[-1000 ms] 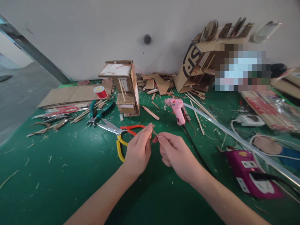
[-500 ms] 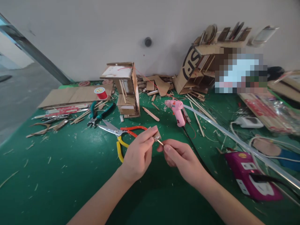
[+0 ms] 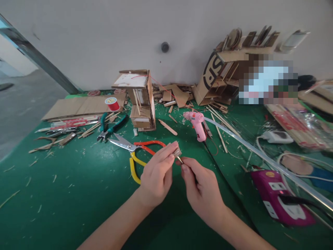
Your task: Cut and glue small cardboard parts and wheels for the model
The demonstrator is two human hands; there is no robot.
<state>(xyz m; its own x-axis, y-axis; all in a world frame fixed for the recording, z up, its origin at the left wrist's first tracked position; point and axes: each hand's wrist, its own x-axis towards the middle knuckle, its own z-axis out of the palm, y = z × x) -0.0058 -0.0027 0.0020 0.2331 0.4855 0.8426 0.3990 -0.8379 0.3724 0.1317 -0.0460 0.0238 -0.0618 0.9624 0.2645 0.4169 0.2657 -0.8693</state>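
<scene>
My left hand point(image 3: 156, 173) pinches a small cardboard piece point(image 3: 177, 152) between thumb and fingers above the green table point(image 3: 65, 194). My right hand point(image 3: 200, 187) is closed on a thin stick point(image 3: 180, 160) whose tip meets that cardboard piece. Both hands hover near the middle of the table, just in front of the orange-handled scissors point(image 3: 135, 145) and the yellow-handled pliers point(image 3: 134, 166).
A pink glue gun point(image 3: 196, 124) stands behind my hands, a cardboard model point(image 3: 140, 99) further back. Teal pliers point(image 3: 111, 126), a red thread spool point(image 3: 111, 102) and flat cardboard point(image 3: 80, 106) lie left. A magenta power strip point(image 3: 281, 198), cables and a long clear rod point(image 3: 260, 156) lie right.
Both hands have dropped lower and nearer to me. The left hand has turned the cardboard piece so its flat side shows, and the right hand has slid down along the stick.
</scene>
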